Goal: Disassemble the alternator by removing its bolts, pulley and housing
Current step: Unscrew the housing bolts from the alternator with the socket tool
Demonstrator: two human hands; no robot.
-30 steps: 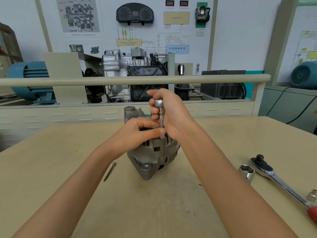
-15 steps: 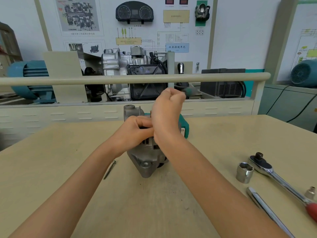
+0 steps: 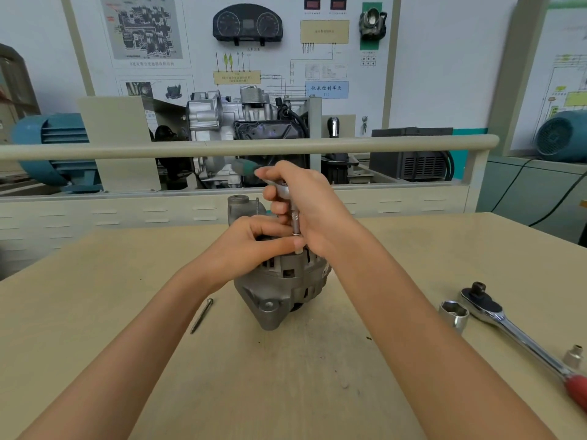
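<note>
Currently the alternator [image 3: 282,281] stands on the tan workbench [image 3: 286,392], roughly centre, its threaded mounting lug facing the near edge. A second lug rises on its far-left side with a thin bolt [image 3: 257,205] sticking up just beside it.

Right hand [image 3: 313,211] is above the alternator's top, fingers curled round a driver tool [image 3: 293,217]: green handle pokes out far-left of the fist, knurled metal shaft runs straight down to the housing top. The tip itself is hidden behind the fingers of the other hand, so can't tell what it's seated on.

Left hand [image 3: 254,246] comes in from the left and rests on the housing top, fingers curled, forefinger and thumb closing around the base of the shaft. Whether it is pinching the shaft or something small under it, can't tell.

On the bench, a long loose bolt [image 3: 201,315] lies left of the alternator, apart from it. To the right, well apart: a large socket [image 3: 453,314] standing open end up, just beside it a ratchet wrench [image 3: 521,338] with red grip running toward the near-right corner, and a small socket [image 3: 573,357] close to the wrench handle.

Far side: a beige rail [image 3: 241,147] across the bench, a cutaway engine unit [image 3: 241,134] behind it, a wall training board [image 3: 228,42] with instrument cluster, and blue motors at far left and far right.
</note>
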